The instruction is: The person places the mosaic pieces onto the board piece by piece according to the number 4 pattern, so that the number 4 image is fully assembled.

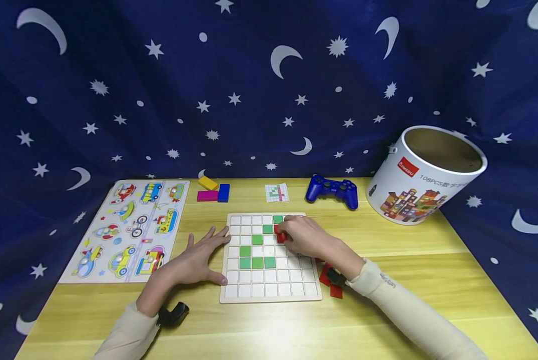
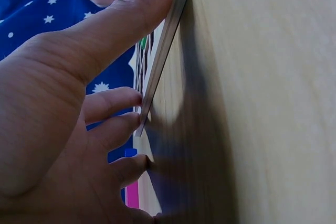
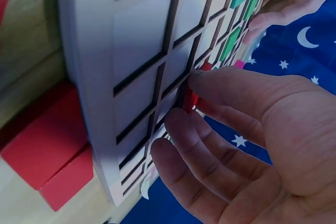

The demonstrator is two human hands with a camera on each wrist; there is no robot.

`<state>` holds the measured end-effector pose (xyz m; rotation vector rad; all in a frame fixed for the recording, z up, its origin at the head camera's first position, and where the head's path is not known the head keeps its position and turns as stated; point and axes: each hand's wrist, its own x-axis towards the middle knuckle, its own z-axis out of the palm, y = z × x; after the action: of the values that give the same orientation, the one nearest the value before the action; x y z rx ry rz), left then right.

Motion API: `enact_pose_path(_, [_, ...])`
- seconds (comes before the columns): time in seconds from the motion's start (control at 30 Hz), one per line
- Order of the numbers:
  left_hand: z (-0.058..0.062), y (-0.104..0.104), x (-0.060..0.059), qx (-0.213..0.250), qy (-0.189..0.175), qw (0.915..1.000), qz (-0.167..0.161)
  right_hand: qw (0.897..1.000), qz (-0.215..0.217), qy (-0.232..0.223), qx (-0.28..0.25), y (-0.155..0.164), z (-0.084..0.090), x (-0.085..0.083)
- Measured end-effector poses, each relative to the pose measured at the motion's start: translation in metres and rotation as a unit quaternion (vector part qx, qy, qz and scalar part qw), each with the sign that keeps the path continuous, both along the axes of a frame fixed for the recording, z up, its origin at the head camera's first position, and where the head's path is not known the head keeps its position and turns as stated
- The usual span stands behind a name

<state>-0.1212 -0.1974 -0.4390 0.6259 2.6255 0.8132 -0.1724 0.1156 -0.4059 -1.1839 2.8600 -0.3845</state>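
A white grid board (image 1: pixel 271 290) with a pale wooden rim lies on the table. Several green square tiles (image 1: pixel 257 262) form a stepped line and a row on it. My left hand (image 1: pixel 192 257) is spread at the board's left edge, its thumb and some fingertips touching the rim. Over the board's upper right part, my right hand (image 1: pixel 307 237) pinches a red tile (image 3: pixel 190 98) between thumb and fingers, down at the grid. Another bit of red (image 1: pixel 276 228) shows just above it, partly hidden by the hand. Loose red tiles (image 1: pixel 336 291) lie beside the board's right edge, partly under the right wrist.
Behind the board lies a small pattern card (image 1: pixel 277 193) with green and red squares. Yellow, pink (image 1: pixel 207 196) and blue blocks sit to its left, a blue game controller (image 1: pixel 332 191) to its right. A picture puzzle board (image 1: pixel 129 230) lies left; a large white bucket (image 1: pixel 419 185) stands right.
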Motion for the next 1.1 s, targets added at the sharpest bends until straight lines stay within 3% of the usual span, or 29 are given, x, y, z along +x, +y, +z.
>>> enact_pose_path(0.6, [0.0,0.0,0.0,0.002,0.006,1.0,-0.002,1.0,0.012,-0.005,0.002,-0.002,0.003,0.002])
enact_pose_path(0.77, [0.0,0.0,0.0,0.002,0.007,1.0,-0.005,1.0,-0.01,-0.023,-0.005,0.007,0.005,0.004])
enact_pose_path(1.1, [0.001,0.0,0.001,0.0,0.009,0.9999,-0.005,0.999,-0.051,-0.015,-0.012,0.045,0.012,0.008])
